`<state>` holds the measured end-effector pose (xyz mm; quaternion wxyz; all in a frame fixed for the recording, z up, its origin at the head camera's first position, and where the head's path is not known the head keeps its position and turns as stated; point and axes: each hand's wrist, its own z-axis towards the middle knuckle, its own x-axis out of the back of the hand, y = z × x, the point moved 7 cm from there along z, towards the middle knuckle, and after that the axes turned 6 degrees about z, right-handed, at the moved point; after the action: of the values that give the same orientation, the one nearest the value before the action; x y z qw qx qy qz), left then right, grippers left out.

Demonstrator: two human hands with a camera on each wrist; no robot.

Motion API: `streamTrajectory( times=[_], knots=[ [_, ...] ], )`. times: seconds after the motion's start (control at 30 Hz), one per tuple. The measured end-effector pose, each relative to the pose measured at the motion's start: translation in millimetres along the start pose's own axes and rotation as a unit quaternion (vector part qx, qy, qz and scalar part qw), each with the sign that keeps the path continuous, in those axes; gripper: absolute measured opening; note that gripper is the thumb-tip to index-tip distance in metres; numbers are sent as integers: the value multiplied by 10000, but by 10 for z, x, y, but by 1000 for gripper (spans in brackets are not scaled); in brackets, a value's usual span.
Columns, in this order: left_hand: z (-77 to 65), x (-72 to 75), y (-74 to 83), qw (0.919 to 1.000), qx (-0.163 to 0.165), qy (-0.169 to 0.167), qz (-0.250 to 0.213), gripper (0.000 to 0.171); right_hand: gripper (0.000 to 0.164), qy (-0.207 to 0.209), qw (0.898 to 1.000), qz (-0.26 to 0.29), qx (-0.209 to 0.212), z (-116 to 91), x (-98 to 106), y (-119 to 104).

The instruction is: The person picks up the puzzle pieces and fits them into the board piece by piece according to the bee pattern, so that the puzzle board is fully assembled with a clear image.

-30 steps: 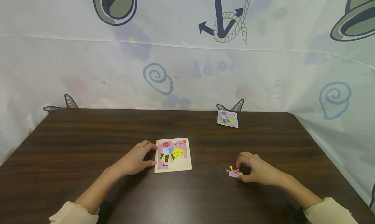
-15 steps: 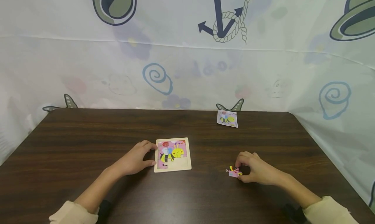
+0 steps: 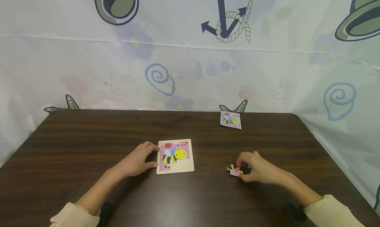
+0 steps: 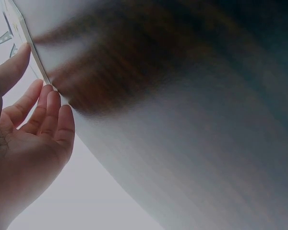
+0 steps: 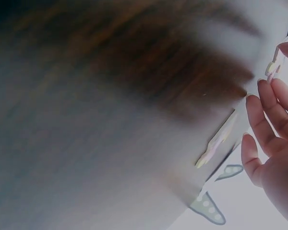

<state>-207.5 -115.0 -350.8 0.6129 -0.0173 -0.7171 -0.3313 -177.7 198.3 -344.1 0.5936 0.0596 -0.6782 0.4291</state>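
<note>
A square wooden puzzle tray [image 3: 175,168] lies on the table, with a bee picture on pink pieces and bare wood at its lower right. My left hand [image 3: 138,161] rests at its left edge; thumb and fingertips touch the rim, fingers relaxed, as the left wrist view also shows. To the right, my right hand [image 3: 261,169] pinches a small pink puzzle piece [image 3: 235,173] with yellow and black marks between thumb and fingers. In the right wrist view another flat piece [image 5: 216,141] lies on the table beside the fingers; my hand hides that spot in the head view.
A small bee picture card [image 3: 231,120] lies near the far table edge. The dark wood-grain table [image 3: 89,134] has a white printed curtain [image 3: 190,72] hanging behind it and along its right side.
My right hand has shifted slightly left and away from me with the puzzle piece. The left hand and the tray stay in place.
</note>
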Motion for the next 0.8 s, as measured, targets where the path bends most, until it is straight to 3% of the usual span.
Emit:
streamTrajectory(
  times=[0.27,0.8],
  knots=[
    [0,1,-7,10000,-15,15,17,44,23,71,9997,178,180,143,-17,-68],
    [2,-6,-13,10000,59,-29,-19,45,19,-285,9977,559,239,540,-80,-278]
  ],
)
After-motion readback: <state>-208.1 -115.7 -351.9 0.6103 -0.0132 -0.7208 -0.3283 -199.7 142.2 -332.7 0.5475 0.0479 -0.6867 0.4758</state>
